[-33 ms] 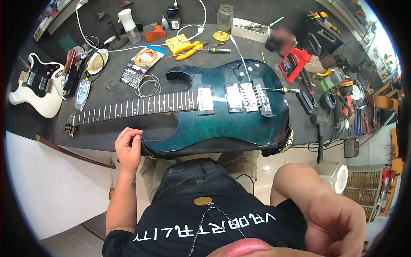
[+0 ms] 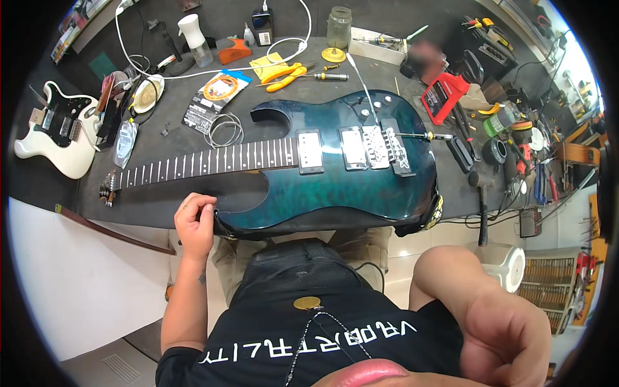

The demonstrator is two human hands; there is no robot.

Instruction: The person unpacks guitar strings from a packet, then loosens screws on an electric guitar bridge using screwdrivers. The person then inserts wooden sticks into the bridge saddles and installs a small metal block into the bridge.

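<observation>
A glossy blue-green electric guitar (image 2: 322, 193) lies face up on the dark bench, neck to the left. My left hand (image 2: 195, 222) is at the bench's front edge, beside the guitar's near horn. Its fingers are curled with the thumb pressed to them; whatever they may hold is hidden. My right arm bends back up toward my head, with part of my right hand (image 2: 519, 342) at the lower right; its fingers are hidden. A thin screwdriver (image 2: 425, 135) lies across the guitar's top, its tip at the metal bridge (image 2: 380, 148). A whammy bar (image 2: 363, 87) sticks up from the bridge.
Beyond the neck are coiled strings (image 2: 224, 131), a string packet (image 2: 209, 106) and yellow-handled pliers (image 2: 284, 79). A white guitar (image 2: 77, 151) stands at left. At right are a red bottle (image 2: 445, 97), a mallet (image 2: 482, 206), tape and cables. A spray bottle (image 2: 195, 40) stands behind.
</observation>
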